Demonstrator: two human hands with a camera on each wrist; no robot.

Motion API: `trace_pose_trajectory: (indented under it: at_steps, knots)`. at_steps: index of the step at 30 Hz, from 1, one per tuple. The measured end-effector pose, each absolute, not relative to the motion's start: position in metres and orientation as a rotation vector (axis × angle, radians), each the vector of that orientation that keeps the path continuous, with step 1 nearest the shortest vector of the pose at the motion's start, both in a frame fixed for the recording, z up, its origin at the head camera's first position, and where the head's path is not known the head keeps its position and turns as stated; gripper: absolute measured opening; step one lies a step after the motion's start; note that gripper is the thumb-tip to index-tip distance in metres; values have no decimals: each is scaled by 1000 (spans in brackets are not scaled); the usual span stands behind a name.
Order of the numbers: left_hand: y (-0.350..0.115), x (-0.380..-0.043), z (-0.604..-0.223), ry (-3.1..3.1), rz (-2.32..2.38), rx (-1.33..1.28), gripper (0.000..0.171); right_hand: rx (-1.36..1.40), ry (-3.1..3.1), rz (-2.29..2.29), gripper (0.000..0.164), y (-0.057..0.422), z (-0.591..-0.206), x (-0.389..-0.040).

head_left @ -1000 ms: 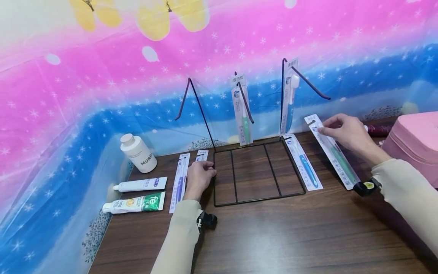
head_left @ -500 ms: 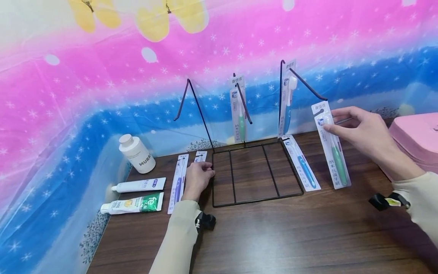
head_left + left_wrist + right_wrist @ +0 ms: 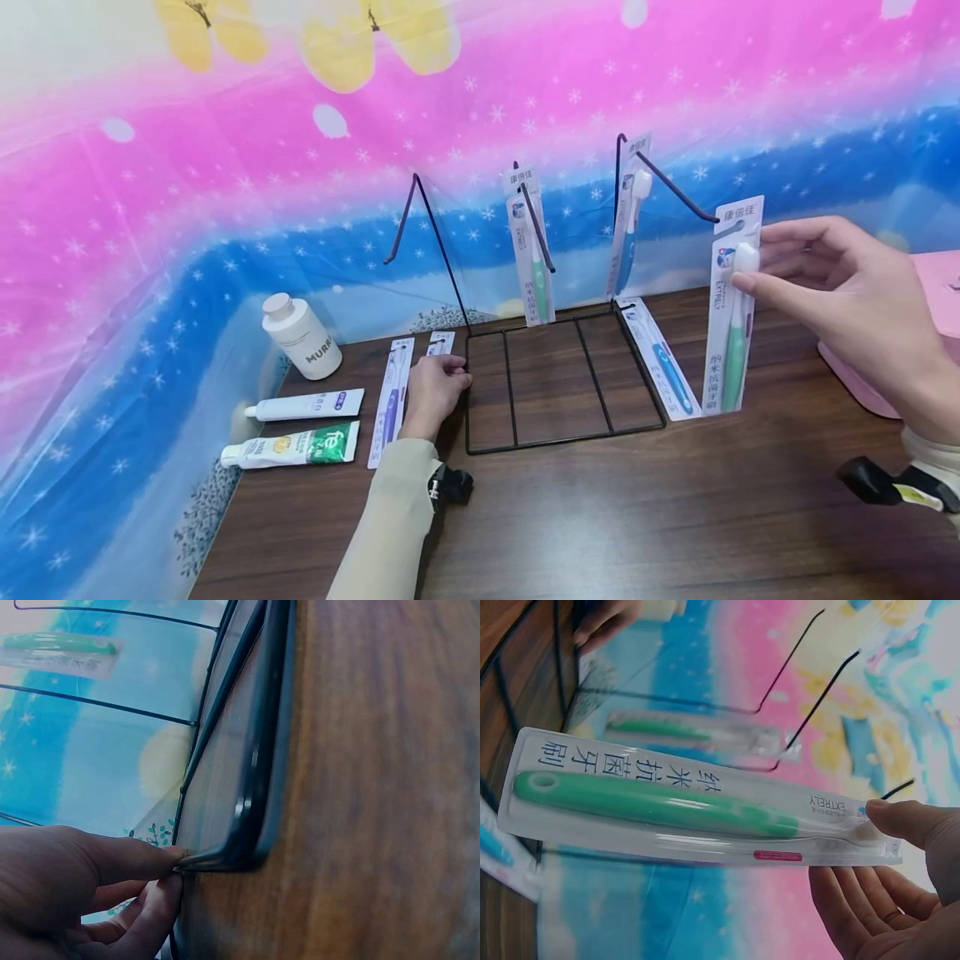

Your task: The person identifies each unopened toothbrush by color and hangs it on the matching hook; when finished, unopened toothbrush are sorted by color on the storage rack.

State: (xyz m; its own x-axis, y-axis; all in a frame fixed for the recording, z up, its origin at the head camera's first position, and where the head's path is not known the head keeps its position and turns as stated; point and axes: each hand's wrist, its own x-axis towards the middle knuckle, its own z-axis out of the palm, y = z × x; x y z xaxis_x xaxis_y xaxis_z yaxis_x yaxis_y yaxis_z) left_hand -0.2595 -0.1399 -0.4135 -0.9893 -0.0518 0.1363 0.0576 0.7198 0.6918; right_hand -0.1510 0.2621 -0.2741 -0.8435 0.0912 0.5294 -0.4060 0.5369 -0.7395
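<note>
My right hand (image 3: 862,292) pinches a packaged green toothbrush (image 3: 735,333) near the top of its card, thumb in front and fingers behind. The package stands almost upright in the air, its hang hole close to the tip of the right hook on a black wire rack (image 3: 566,437). My left hand (image 3: 435,392) grips the left side bar of the rack's base; thumb and finger close on the wire (image 3: 214,861) in the left wrist view. Another packaged green toothbrush (image 3: 537,275) hangs from the middle hook, and a packaged blue toothbrush (image 3: 628,242) from the right hook. The left hook (image 3: 412,187) is bare.
A packaged blue toothbrush (image 3: 667,367) lies right of the rack. A packaged purple toothbrush (image 3: 392,400) lies on the left, another package (image 3: 442,342) partly behind my left hand. Toothpaste tubes (image 3: 307,406), a white bottle (image 3: 303,337) and a pink case (image 3: 937,300) stand around.
My right hand has lifted the packaged green toothbrush off the table, tipped it upright and brought it near the right hook's tip. The left hand stays on the rack.
</note>
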Motion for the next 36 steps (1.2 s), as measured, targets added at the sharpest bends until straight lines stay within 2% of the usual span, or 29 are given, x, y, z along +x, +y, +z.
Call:
trace_pose_trajectory:
  at_steps: [9, 14, 23, 30, 36]
  knots:
    - [-140, -259, -413, -2781, -1108, 6, 23, 303, -2158, 1238, 55, 239, -267, -130]
    - [-140, -259, -414, -2787, -1110, 9, 23, 422, -2144, 1294, 55, 223, -262, -126]
    - [-140, -259, -413, -2784, -1114, 11, 23, 699, -2090, 1518, 52, 185, -257, -133]
    - [-140, -259, -414, -2786, -1105, 10, 22, 689, -2175, 1470, 45, 155, -251, -136]
    - [-139, -260, -414, -2779, -1106, 1, 22, 729, -2156, 1465, 44, 141, -253, -145]
